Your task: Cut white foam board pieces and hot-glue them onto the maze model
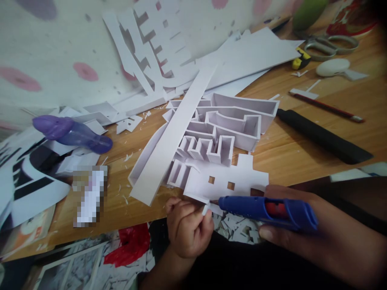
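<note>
Head view: right hand (305, 231) grips glossy blue glue gun (266, 209)

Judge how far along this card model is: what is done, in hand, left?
Done: many walls stand upright on the model. In hand: the left hand pinches a small white piece at the nozzle of the glue gun in the right hand. Left, probably: the windowed panel and the long strip lie loose on it.
</note>
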### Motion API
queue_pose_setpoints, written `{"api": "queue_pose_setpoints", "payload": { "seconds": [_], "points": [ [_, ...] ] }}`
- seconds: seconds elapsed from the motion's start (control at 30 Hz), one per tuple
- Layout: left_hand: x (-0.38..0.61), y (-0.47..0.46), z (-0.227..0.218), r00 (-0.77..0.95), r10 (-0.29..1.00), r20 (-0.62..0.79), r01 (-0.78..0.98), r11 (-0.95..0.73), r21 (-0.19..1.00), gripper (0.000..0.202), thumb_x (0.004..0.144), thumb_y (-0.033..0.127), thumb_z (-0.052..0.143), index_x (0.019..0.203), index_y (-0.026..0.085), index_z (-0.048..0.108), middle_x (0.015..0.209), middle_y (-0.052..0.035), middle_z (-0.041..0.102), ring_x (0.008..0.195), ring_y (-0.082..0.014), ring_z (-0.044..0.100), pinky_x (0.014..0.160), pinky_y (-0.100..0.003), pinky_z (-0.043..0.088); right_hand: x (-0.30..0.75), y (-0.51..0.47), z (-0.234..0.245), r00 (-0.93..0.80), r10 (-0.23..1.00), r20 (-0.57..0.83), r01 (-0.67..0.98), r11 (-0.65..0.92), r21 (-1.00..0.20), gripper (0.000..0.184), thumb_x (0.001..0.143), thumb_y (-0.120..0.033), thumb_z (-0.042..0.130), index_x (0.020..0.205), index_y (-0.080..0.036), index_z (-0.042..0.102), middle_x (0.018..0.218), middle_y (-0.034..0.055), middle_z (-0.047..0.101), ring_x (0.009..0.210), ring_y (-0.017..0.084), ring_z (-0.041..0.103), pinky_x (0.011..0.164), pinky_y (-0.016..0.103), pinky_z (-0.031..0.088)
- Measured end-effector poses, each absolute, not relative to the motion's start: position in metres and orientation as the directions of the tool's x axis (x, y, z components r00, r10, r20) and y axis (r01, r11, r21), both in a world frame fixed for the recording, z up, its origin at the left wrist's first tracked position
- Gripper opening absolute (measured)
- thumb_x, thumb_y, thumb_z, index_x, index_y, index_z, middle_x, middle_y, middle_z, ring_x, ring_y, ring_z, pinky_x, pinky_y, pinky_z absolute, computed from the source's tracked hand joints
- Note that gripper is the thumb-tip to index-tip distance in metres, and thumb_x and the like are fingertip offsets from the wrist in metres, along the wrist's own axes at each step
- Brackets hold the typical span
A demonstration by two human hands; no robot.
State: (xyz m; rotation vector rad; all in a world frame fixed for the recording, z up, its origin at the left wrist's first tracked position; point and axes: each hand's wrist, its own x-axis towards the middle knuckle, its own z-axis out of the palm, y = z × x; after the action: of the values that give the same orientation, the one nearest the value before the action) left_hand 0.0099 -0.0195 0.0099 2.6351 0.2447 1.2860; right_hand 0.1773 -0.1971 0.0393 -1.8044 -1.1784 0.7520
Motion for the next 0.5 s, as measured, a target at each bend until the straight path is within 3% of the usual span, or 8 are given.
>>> {"api": "queue_pose_setpoints", "payload": {
  "seconds": [0.1,0.2,0.4,0.5],
  "points": [
    [0.01,-0.02,0.009,0.607,0.236,0.759,0.058,-0.966,0.254,0.01,0.077,0.011,0.062,0.076,0.017,0.054,0.066,-0.0011,0.064,0.06,-0.014,0.062,0.075,-0.038,0.047,0.178,-0.198,0.043,0.348,0.934,-0.075,0.353,-0.205,-0.913,0.032,0.082,-0.039,0.067,0.114,-0.04,0.06,0.104,-0.0057,0.067,0.088,0.017,0.066,0.072,0.02,0.056],
    [0.01,-0.02,0.008,0.593,0.252,0.765,0.057,-0.961,0.272,0.009,0.077,0.011,0.062,0.078,0.017,0.055,0.067,-0.0012,0.064,0.061,-0.0138,0.062,0.076,-0.038,0.046,0.178,-0.197,0.047,0.321,0.939,-0.124,0.266,-0.215,-0.94,0.023,0.081,-0.035,0.068,0.103,-0.038,0.063,0.1,-0.0074,0.067,0.089,0.017,0.066,0.072,0.019,0.055],
    [0.009,-0.02,0.005,0.585,0.23,0.778,0.039,-0.966,0.256,0.011,0.076,0.008,0.062,0.08,0.015,0.055,0.069,-0.0023,0.063,0.062,-0.0143,0.061,0.075,-0.04,0.047,0.179,-0.196,0.053,0.281,0.94,-0.195,0.142,-0.241,-0.96,0.023,0.079,-0.034,0.069,0.102,-0.036,0.064,0.102,-0.0066,0.066,0.091,0.018,0.065,0.075,0.022,0.055],
    [0.009,-0.02,0.004,0.584,0.235,0.777,0.054,-0.966,0.252,0.01,0.077,0.009,0.062,0.08,0.015,0.054,0.069,-0.0015,0.062,0.062,-0.0142,0.061,0.077,-0.04,0.046,0.178,-0.197,0.055,0.278,0.934,-0.223,0.1,-0.259,-0.961,0.014,0.079,-0.035,0.069,0.093,-0.033,0.065,0.097,-0.0068,0.066,0.09,0.018,0.065,0.074,0.021,0.055]
  ]
}}
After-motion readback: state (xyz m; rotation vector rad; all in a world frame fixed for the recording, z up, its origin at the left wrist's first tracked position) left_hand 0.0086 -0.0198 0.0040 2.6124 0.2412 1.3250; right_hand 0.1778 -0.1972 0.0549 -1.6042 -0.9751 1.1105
